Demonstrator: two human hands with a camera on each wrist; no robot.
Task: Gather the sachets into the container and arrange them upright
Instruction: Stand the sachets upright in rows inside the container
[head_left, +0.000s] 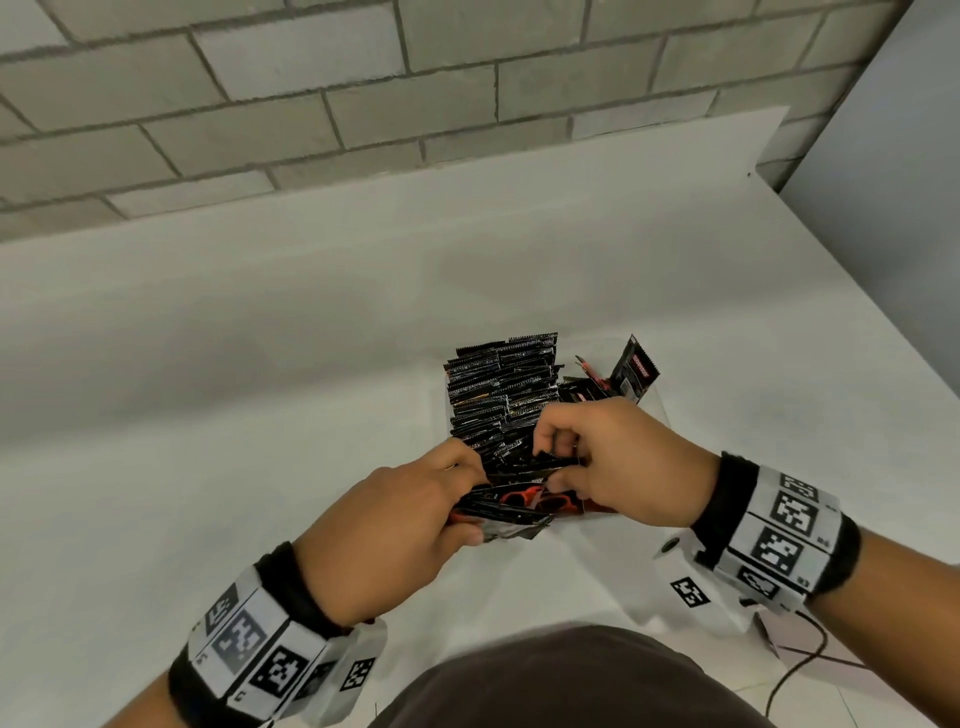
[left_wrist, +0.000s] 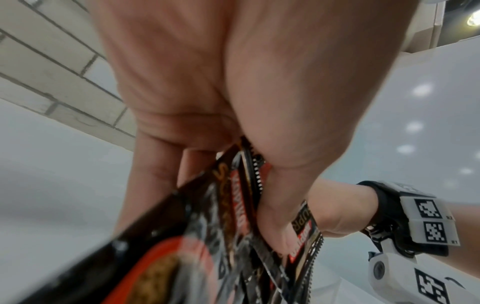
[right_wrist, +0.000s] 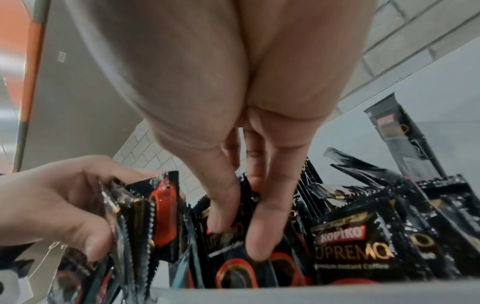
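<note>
a: grey block wall (head_left: 311, 104) behind, white table (head_left: 208, 338) below. where are the glossy black coffee sachets (head_left: 498, 384)?

b: most stand on edge in a tight row inside the clear plastic container (head_left: 655, 391), right in front of both hands. its walls are nearly invisible from the head view, so i can't trace the full rim

a: and the left hand (head_left: 400, 525)?

b: clenched around a bunch of black sachets with red cup prints (head_left: 519, 501), thumb on one side, fingers on the other. the left wrist view is blurred, and how many it holds i can't tell

a: right hand (head_left: 608, 462)?

b: fingers curled down into the near end of the row, beside the left hand's bunch. in the right wrist view its fingertips (right_wrist: 255, 236) press on a sachet face, and a finger and thumb seem to pinch a sachet top, but the palm hides the contact

a: anything else?

b: a few loose sachets lean at angles on the right side of the container, and one tilted black sachet (head_left: 636, 370) sticks up at the far right corner. the container's bottom is hidden by the hands
</note>
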